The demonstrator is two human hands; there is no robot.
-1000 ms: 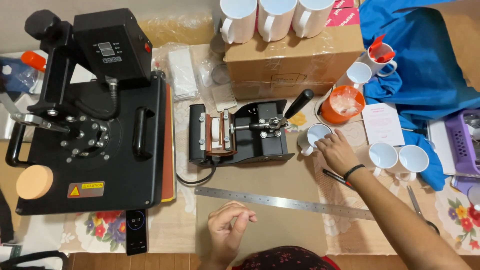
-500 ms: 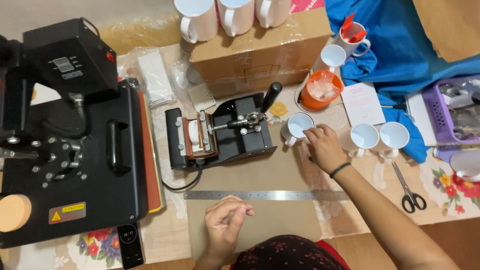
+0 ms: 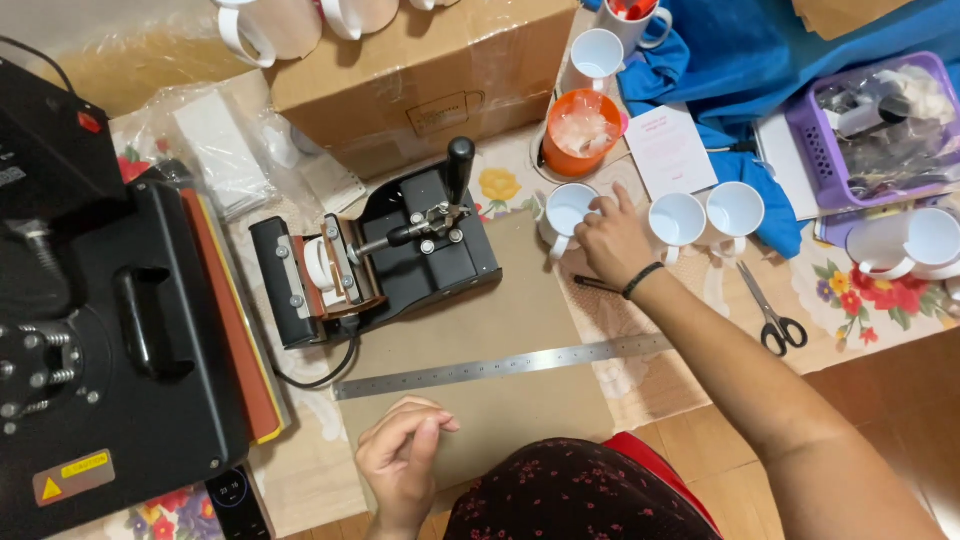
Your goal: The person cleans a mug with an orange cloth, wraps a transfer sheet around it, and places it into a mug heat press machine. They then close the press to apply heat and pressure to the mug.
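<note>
White empty mug under right hand, fingers clamped on its rim; left hand loosely curled, empty.

The right hand has gripped the white mug.

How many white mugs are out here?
About 10. Three on the cardboard box, cut off by the frame; two at top centre; one under the right hand; two beside it; two or so at the right edge, overlapping. More may be hidden.
</note>
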